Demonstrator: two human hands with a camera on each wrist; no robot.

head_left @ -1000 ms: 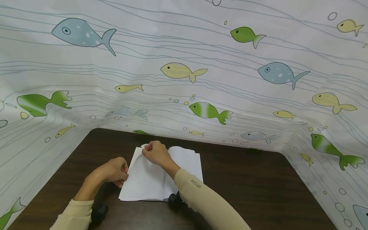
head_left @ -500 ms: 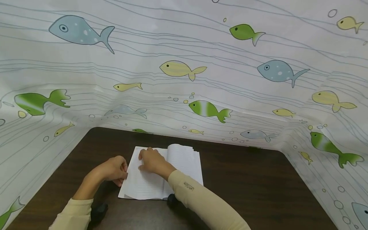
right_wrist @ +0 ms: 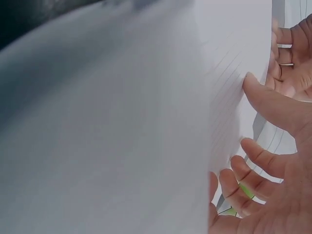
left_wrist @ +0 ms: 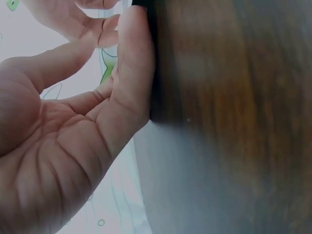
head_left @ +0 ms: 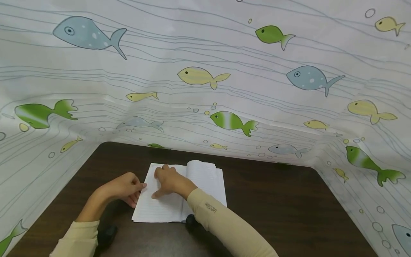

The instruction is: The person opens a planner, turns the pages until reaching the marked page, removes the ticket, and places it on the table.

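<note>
A lined notebook (head_left: 205, 192) lies spread on the dark table, its right-hand pages bulging near the spine. My right hand (head_left: 170, 181) rests on the left page with its fingers spread and thumb apart; in the right wrist view its fingertips (right_wrist: 247, 80) touch the lined paper. At the notebook's left edge is my left hand (head_left: 123, 187), its thumb reaching over the margin and the other fingers beside the edge, close to the table. In the left wrist view a gap shows between the left thumb (left_wrist: 63, 63) and fingers. A raised page hides much of the right wrist view.
The dark wooden table (head_left: 273, 207) extends to both sides of the notebook. White sheeting (head_left: 205, 96) printed with fish stands round its back and sides. Black objects (head_left: 107, 235) sit by both wrists at the sleeves.
My right hand has let go of the page's top corner, come down onto the flattened left page and spread its thumb. My left thumb has moved over the page edge.
</note>
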